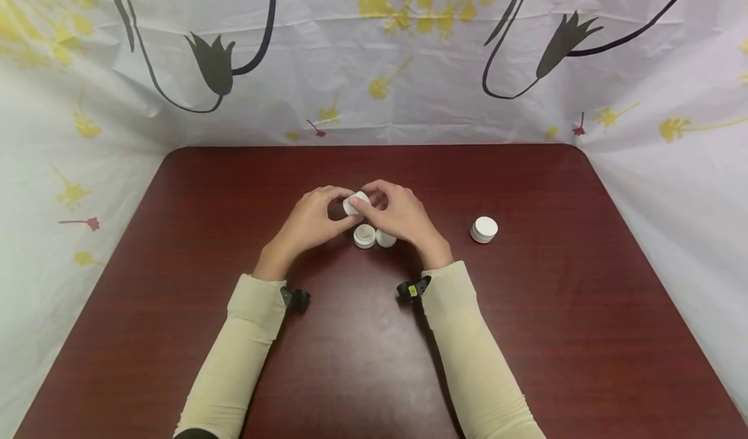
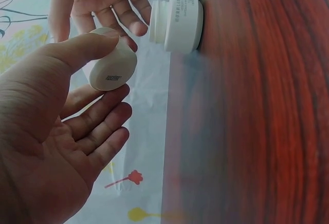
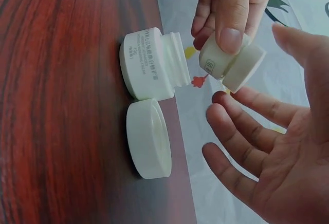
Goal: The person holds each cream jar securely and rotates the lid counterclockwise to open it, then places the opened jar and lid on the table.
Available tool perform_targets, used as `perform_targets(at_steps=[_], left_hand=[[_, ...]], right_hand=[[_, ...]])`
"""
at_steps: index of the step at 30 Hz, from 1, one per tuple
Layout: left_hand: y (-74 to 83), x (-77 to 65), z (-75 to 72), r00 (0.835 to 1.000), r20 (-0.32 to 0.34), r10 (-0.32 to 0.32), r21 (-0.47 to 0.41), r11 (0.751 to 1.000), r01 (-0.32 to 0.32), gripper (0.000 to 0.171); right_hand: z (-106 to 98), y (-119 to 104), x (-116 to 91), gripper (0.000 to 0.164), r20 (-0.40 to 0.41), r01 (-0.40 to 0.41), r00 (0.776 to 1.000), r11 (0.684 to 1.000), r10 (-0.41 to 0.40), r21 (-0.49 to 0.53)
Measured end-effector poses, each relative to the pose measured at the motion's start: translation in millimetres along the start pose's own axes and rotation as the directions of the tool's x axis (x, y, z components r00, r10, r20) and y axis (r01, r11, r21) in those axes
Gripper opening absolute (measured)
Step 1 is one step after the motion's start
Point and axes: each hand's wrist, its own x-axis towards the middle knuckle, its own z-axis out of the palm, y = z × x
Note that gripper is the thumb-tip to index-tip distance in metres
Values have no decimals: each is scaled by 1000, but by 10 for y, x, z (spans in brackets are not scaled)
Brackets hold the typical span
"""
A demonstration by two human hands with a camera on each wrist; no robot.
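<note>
My left hand (image 1: 310, 221) pinches a small white cream jar (image 2: 114, 70) between thumb and fingers, tilted above the table. A white lid (image 3: 245, 69) sits on that jar, facing the right hand. My right hand (image 1: 406, 215) is beside it, thumb and fingers spread around the lid end; in the right wrist view its fingertips (image 3: 221, 98) are close to the lid. Below the hands, an uncapped white jar (image 3: 146, 64) with grey print stands upright, its threaded neck bare. A loose white lid (image 3: 147, 139) lies right against it, partly covered by the right hand in the head view.
Another white jar (image 1: 484, 229), capped, stands to the right on the dark red wooden table (image 1: 543, 309). A white cloth (image 1: 409, 82) with flower prints hangs behind the table and at its sides. Each wrist wears a small black camera (image 1: 413, 288).
</note>
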Motion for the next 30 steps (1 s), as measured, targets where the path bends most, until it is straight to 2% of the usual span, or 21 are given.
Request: perform_targets(at_steps=[3,9,30], left_hand=[[18,-4,-2,1000,2,-6,3,1000,6,51],[42,-14,-20,1000,10,-21,0,1000,21,53],[9,15,4,1000,22,-15,-12,1000,15,49]], right_hand=[[1,-4,-3,46,-21,-5,1000,1000,5,-22],[0,3,10,36,-37,34,999,999,-35,-14],[-11,8,16,29,10,61,998,998,-61,-10]])
